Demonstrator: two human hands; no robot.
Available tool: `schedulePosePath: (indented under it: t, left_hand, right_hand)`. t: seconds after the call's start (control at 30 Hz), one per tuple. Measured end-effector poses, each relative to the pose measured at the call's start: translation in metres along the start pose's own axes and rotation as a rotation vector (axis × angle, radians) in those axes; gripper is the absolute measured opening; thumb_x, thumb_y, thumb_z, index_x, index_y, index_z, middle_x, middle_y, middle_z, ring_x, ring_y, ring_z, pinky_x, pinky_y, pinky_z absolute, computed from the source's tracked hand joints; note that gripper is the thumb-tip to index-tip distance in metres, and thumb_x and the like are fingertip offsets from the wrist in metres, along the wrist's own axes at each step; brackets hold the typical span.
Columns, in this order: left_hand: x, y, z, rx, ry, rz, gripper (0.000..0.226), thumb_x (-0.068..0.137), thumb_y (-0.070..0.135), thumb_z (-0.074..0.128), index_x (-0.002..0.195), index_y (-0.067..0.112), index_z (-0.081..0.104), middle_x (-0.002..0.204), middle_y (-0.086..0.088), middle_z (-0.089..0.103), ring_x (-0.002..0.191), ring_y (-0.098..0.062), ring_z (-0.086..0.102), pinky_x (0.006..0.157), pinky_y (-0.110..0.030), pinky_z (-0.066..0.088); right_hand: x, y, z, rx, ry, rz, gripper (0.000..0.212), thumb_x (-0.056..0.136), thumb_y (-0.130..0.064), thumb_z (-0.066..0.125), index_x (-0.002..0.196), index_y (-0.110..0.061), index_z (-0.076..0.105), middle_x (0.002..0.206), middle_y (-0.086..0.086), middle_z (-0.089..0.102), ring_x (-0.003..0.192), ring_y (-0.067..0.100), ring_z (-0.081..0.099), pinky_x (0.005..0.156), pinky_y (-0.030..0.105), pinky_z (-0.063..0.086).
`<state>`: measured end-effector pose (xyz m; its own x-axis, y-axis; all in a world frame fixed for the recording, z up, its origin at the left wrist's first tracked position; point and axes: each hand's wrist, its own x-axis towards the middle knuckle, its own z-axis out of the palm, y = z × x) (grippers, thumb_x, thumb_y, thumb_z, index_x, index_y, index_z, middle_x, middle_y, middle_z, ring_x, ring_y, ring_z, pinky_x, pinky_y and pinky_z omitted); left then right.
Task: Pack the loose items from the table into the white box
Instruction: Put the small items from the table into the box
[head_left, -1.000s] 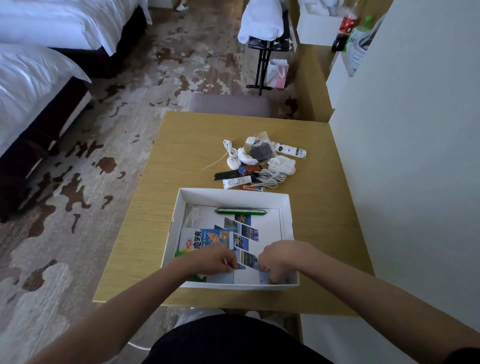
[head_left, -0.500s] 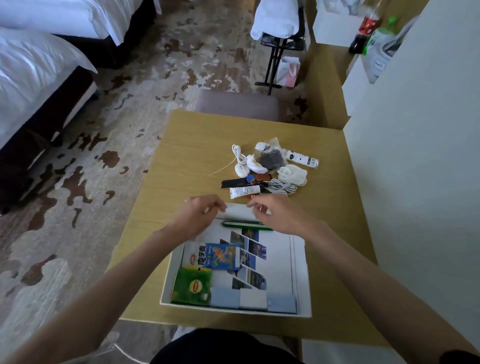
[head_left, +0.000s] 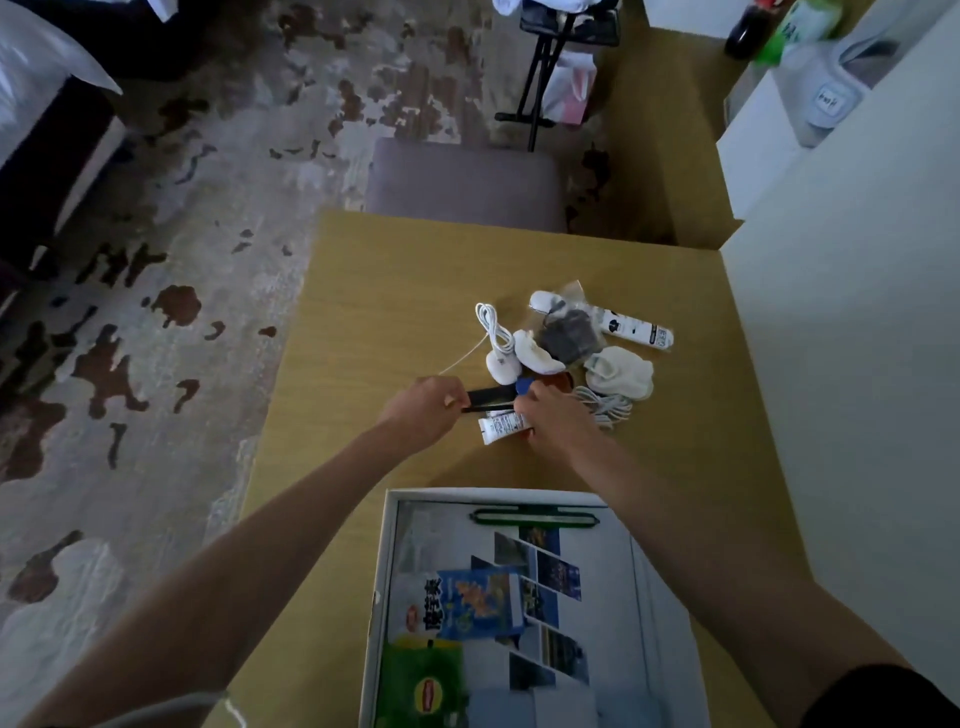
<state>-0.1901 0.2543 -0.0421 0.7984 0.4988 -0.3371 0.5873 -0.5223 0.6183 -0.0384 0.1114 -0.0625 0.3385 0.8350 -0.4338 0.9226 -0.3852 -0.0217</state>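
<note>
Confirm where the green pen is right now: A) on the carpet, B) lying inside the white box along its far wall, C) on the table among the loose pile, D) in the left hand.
B: the green pen lies inside the white box along its far wall, while both hands work at the loose pile on the table.

A grey padded chair is pushed up to the far edge of the wooden counter. Patterned carpet in grey and brown covers the floor to the left. A black folding stand rises beyond the chair, with a small pink and white bag just beside it. A white wall fills the right side.
</note>
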Motion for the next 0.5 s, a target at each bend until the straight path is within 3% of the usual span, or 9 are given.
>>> schedulePosePath:
  t: [0.2,0.3,0.5]
  left_hand:
    - [0.042,-0.001,0.008,0.070,-0.028,0.090,0.017,0.090,0.016,0.050,0.100,0.021,0.063,0.110,-0.003,0.066,0.095,-0.024,0.062,0.082,-0.044,0.053]
    - [0.057,0.003,0.014,0.176,-0.107,0.172,0.013,0.090,0.023,0.057,0.100,0.020,0.065,0.108,0.000,0.065,0.100,-0.021,0.060,0.085,-0.042,0.051]
    - [0.064,0.014,0.030,0.399,-0.220,0.266,0.020,0.085,0.039,0.063,0.088,0.019,0.066,0.101,-0.001,0.064,0.098,-0.020,0.058,0.073,-0.034,0.043]
  right_hand:
    - [0.007,0.009,-0.003,-0.039,0.043,-0.147,0.024,0.081,-0.018,0.064,0.104,-0.015,0.057,0.107,0.006,0.056,0.100,0.024,0.052,0.070,0.035,0.039]
    - [0.002,0.015,-0.005,-0.047,0.034,-0.187,0.021,0.082,-0.021,0.063,0.102,-0.016,0.058,0.106,0.005,0.056,0.102,0.024,0.050,0.073,0.036,0.038]
    - [0.000,0.017,-0.007,-0.083,0.035,-0.262,0.029,0.082,-0.021,0.065,0.109,-0.014,0.059,0.108,0.004,0.058,0.105,0.022,0.048,0.082,0.036,0.039]
